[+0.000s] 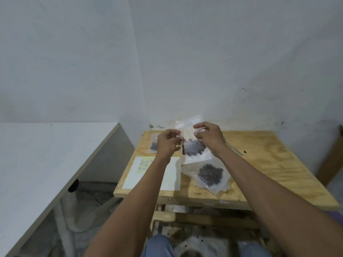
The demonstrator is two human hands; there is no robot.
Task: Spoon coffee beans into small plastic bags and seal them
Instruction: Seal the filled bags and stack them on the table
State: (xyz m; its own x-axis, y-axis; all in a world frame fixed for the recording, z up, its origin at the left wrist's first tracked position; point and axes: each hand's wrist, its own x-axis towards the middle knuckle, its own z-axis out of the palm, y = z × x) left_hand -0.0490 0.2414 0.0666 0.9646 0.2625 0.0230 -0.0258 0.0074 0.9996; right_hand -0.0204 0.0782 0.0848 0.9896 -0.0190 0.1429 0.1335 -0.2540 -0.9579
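I hold a small clear plastic bag (193, 145) with dark coffee beans in its lower half upright above the wooden table (269, 164). My left hand (168, 142) pinches its left top edge and my right hand (208, 135) pinches its right top edge. Below it lies a larger clear bag of coffee beans (209, 175) on its side. Another small filled bag (154, 144) lies flat at the table's back left, partly hidden by my left hand. A spoon handle (234, 150) sticks out from behind my right wrist.
A white sheet of paper (152, 175) with yellow marking lies at the table's front left. A white desk (46, 154) stands to the left, with a gap between it and the table. A wall rises right behind the table. My knees show at the bottom.
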